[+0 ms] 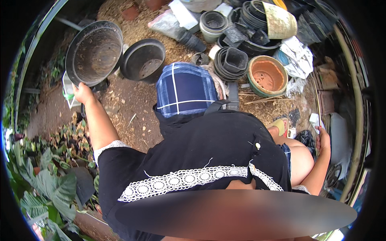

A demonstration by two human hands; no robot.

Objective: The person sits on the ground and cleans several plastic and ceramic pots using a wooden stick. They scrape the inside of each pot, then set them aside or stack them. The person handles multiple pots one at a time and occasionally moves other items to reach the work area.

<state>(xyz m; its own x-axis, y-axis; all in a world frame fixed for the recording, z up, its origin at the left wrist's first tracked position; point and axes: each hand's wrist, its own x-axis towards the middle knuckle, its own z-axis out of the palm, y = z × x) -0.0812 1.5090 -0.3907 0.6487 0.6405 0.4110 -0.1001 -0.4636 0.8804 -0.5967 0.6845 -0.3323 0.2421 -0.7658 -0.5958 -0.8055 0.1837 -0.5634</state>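
My left hand (83,94) grips the near rim of a wide black plastic pot (95,55) and holds it tilted, its soil-stained inside facing me. Close to its right is a second black pot (150,66) with drainage holes in its bottom. On the far right, my right hand (323,141) is closed around a thin stick (317,104) that points away from me. My bent knee (302,161) lies beside that hand. A black plastic bag (306,140) is just to the left of the right hand.
Nested black pots (230,64) and a green-rimmed clay pot (267,76) stand ahead. Behind are a white bucket (211,34) and a mossy cream pot (280,21). Leafy plants (55,183) grow at lower left. A white plastic crate (68,87) sits behind my left hand.
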